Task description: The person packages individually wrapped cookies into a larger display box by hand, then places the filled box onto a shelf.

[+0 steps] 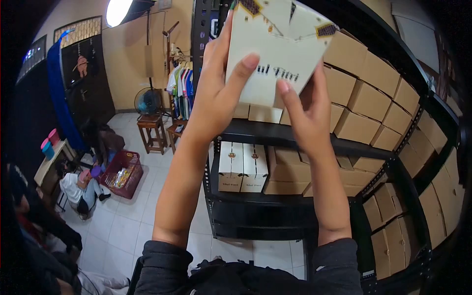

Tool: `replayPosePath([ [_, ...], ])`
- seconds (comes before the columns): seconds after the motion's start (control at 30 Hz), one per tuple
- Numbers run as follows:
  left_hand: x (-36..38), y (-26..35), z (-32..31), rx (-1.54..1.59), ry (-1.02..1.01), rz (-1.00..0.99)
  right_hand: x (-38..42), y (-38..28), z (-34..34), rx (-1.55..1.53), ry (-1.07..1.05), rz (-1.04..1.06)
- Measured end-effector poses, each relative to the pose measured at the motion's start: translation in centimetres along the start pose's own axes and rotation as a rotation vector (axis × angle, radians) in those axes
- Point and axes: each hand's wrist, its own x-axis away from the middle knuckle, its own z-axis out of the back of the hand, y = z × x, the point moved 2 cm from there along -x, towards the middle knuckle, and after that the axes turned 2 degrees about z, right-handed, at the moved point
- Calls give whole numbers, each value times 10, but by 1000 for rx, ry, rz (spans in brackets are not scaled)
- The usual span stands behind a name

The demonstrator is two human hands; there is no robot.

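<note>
Overhead, a person lifts a cream printed box [275, 49] toward the upper tier of a black metal shelf rack [314, 140], both hands grasping it from below. The left hand [216, 93] wraps the box's left edge with the thumb pressed across its printed face; the right hand [307, 115] props the lower right corner with the fingertips only. The box sits tilted, held in the air in front of the brown cartons [364, 93] that fill the top shelf to its front edge. That crowding looks like the main risk: with little free shelf showing, the box could catch on a carton and slip from the lighter right-hand hold, dropping toward the two matching boxes [243, 167] on the shelf below or to the tiled floor [123, 221], where another person [76, 189] sits nearby.
</note>
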Motion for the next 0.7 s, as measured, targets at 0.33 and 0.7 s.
replayPosePath([
  [0.33,-54,-86,-13,-5,283,-156,-54,83,-15,24,-69,-115],
  [0.7,-77,-116,-19,-274,249,258,-62,126,-18,101,117,-219],
])
